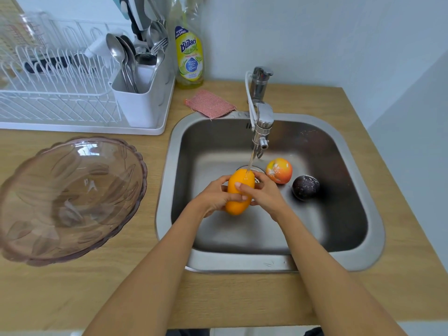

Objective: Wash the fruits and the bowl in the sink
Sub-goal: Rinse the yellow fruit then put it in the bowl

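Wood counter [242, 299], steel sink [358, 260]; both hands' grip closed on mango [238, 190].

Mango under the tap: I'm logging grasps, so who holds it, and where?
Both hands hold the mango: left hand and right hand wrap its middle from opposite sides.

Bright, even light; wide-angle bending and blur at edges.

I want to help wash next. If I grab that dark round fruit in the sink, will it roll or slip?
The dark fruit looks round, so a nudge would probably roll it across the sink. Its skin shows pale specks, perhaps droplets, so it may be slippery. Cupping it with a whole hand seems safest.
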Demonstrator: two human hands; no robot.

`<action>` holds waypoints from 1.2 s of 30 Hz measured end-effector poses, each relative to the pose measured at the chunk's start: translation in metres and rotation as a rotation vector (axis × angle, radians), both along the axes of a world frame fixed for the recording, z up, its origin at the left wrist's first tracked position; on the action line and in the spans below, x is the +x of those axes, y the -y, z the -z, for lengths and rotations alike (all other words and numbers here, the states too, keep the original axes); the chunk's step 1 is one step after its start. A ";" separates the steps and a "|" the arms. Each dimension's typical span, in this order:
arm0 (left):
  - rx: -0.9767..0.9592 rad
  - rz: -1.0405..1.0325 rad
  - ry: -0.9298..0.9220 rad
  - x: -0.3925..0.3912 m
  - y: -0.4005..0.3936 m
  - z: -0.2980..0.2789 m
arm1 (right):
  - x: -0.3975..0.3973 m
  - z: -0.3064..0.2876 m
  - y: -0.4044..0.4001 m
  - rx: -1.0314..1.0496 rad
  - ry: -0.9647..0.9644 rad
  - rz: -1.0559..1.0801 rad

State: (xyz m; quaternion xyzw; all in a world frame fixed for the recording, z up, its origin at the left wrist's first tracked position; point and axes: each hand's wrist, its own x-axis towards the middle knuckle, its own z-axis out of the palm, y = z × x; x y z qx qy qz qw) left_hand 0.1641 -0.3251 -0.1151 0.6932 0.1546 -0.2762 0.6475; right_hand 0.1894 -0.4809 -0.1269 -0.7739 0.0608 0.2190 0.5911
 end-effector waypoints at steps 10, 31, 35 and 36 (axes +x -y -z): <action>0.106 0.044 0.015 -0.009 -0.005 0.004 | 0.004 0.002 -0.014 -0.140 -0.032 0.124; -0.009 -0.091 0.007 0.001 -0.012 0.000 | -0.012 0.000 -0.009 -0.026 0.045 -0.070; -0.098 -0.239 -0.015 0.006 -0.010 0.002 | -0.025 -0.003 -0.022 -0.230 0.151 -0.260; -0.123 -0.273 -0.021 0.007 -0.010 0.002 | -0.028 -0.003 -0.024 -0.235 0.171 -0.286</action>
